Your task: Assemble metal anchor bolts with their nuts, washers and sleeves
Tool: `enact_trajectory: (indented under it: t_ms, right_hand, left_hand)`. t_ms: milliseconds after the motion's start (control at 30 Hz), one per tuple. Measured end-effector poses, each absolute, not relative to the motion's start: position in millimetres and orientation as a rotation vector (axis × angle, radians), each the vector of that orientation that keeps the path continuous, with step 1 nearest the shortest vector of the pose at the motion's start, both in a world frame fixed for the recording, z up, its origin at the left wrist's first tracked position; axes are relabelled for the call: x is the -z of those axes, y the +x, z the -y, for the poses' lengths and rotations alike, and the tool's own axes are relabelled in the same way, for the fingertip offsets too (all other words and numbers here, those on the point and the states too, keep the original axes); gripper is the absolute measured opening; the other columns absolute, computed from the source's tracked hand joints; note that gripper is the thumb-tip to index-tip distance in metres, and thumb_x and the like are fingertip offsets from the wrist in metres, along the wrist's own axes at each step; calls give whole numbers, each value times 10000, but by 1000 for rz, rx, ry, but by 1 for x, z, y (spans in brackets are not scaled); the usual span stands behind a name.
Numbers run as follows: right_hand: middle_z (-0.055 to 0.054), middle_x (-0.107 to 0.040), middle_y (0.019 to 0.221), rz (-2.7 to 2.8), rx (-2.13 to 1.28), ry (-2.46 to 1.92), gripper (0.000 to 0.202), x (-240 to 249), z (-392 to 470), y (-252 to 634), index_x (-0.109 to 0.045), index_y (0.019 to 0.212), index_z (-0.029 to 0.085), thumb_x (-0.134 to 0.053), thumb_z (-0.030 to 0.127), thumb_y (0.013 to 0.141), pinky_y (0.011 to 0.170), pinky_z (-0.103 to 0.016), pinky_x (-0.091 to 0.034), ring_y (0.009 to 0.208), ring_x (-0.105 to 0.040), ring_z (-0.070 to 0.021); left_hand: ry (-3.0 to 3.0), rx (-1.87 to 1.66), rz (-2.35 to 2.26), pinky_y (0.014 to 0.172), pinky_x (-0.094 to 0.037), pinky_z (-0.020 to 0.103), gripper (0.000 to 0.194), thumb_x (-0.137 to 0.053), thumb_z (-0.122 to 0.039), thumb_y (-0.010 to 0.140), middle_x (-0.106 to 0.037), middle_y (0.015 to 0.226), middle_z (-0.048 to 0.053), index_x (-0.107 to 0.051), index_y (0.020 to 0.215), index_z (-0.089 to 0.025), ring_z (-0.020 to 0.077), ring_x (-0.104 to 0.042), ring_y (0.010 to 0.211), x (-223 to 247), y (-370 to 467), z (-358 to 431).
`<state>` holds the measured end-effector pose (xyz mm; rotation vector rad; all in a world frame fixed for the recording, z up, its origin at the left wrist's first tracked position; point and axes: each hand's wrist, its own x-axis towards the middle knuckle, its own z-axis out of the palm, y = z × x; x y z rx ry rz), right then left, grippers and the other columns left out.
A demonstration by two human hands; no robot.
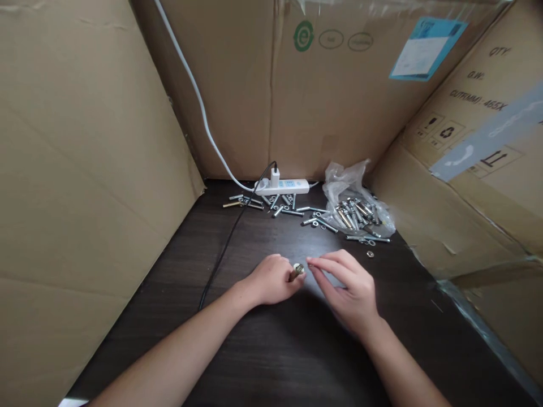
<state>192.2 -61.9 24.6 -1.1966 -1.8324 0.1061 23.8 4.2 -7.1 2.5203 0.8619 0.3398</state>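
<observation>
My left hand [272, 279] is closed around an expansion bolt [296, 272], whose brass-coloured end sticks out between thumb and forefinger. Something pale and round shows around that end; I cannot make out what it is. Just to the right, my right hand [350, 285] is pinched, thumb against forefinger, at the height of the bolt's end. A tiny bit shows at its fingertips, too small to name, and the fingers are apart from the bolt. Both hands are over the dark wooden table [271, 350]. Beyond them lie several loose bolts [292, 213] with nuts and washers.
A clear plastic bag [384, 217] with more bolts lies at the back right, and a single nut [370, 254] is before it. At the back is a white power strip [292, 186]. A black cable [224, 249] runs forward on the left. Cardboard boxes [229, 85] wall three sides.
</observation>
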Motion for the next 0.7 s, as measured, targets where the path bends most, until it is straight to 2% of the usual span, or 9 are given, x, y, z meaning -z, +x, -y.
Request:
enact_trajectory:
  t_ms: [233, 700]
  right_hand:
    - [-47, -675, 853, 1935, -158, -1153, 369, -18, 63, 190, -637, 1145, 271, -554, 84, 839, 649, -335, -475, 724, -573, -179]
    - [-47, -650, 806, 2025, -96, -1161, 379, -17, 64, 191, -614, 1199, 251, -551, 113, 851, 639, -325, -447, 699, -546, -171]
  left_hand:
    - [2606, -335, -799, 620, -279, 290, 404, -408, -305, 890, -598, 586, 29, -476, 516, -168, 139, -534, 585, 8, 25, -3]
    - [2617, -359, -837, 619, -307, 285, 413, -411, -306, 882, -596, 556, 32, -463, 497, -165, 137, -531, 564, 12, 25, -2]
